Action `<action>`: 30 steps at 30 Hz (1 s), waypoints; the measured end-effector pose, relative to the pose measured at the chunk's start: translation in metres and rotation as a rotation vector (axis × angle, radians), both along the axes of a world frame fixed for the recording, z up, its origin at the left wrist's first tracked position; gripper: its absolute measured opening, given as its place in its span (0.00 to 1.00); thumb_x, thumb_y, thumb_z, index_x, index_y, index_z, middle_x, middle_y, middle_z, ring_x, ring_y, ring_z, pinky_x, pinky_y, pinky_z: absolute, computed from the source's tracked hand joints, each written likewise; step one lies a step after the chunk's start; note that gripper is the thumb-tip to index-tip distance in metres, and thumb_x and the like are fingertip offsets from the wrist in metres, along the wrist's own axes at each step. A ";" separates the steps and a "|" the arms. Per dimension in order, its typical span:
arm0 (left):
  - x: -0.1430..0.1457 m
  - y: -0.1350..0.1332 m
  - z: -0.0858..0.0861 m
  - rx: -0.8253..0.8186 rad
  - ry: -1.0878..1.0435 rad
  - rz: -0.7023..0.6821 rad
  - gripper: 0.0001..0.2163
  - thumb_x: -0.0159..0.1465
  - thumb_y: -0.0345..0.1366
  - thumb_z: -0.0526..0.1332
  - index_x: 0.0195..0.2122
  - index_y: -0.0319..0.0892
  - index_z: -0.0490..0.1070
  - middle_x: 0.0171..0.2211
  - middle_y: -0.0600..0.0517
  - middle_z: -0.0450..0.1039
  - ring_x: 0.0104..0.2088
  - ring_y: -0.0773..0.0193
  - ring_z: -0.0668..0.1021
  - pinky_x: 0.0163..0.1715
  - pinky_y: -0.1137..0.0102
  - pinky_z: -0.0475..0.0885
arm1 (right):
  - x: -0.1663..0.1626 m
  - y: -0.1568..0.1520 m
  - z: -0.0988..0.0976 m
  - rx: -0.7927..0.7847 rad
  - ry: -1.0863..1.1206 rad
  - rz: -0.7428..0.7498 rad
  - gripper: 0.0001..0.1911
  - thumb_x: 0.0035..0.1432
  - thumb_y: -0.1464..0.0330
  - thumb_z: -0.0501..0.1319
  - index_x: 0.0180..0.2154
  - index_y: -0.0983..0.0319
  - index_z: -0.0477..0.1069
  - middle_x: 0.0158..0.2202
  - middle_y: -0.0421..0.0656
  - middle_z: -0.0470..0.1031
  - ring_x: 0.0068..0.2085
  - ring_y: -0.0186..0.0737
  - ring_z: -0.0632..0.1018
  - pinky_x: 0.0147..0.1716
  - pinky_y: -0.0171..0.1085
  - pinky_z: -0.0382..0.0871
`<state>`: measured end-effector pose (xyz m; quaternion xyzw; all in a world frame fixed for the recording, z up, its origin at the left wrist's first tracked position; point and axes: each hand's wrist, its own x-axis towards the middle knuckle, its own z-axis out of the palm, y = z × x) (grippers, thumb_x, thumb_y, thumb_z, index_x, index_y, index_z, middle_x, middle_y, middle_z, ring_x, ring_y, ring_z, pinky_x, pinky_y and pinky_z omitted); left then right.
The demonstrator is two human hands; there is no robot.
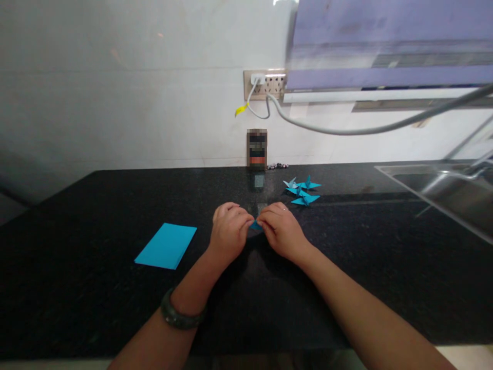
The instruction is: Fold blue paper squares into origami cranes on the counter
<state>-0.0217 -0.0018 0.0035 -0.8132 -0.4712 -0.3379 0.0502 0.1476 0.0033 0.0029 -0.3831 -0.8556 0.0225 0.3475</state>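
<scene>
My left hand (228,228) and my right hand (281,229) meet at the middle of a black stone counter (77,298). Both pinch a small folded piece of blue paper (256,225), of which only a corner shows between the fingertips. A dark bangle sits on my left wrist. A flat stack of blue paper sheets (166,245) lies to the left of my left hand. Behind my right hand, several finished blue paper cranes (303,190) sit in a cluster on the counter.
A phone (257,148) leans upright against the white wall at the back. Above it is a wall socket (265,84) with a white plug and cable. A steel sink (435,187) lies at the right, with a cabinet overhead.
</scene>
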 end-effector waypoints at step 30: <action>-0.003 0.004 0.003 -0.381 -0.623 -0.015 0.08 0.55 0.36 0.59 0.33 0.41 0.75 0.30 0.49 0.75 0.33 0.62 0.73 0.36 0.66 0.67 | 0.001 0.004 -0.005 -0.330 0.272 0.032 0.08 0.52 0.68 0.58 0.26 0.62 0.74 0.25 0.42 0.69 0.30 0.36 0.69 0.32 0.37 0.62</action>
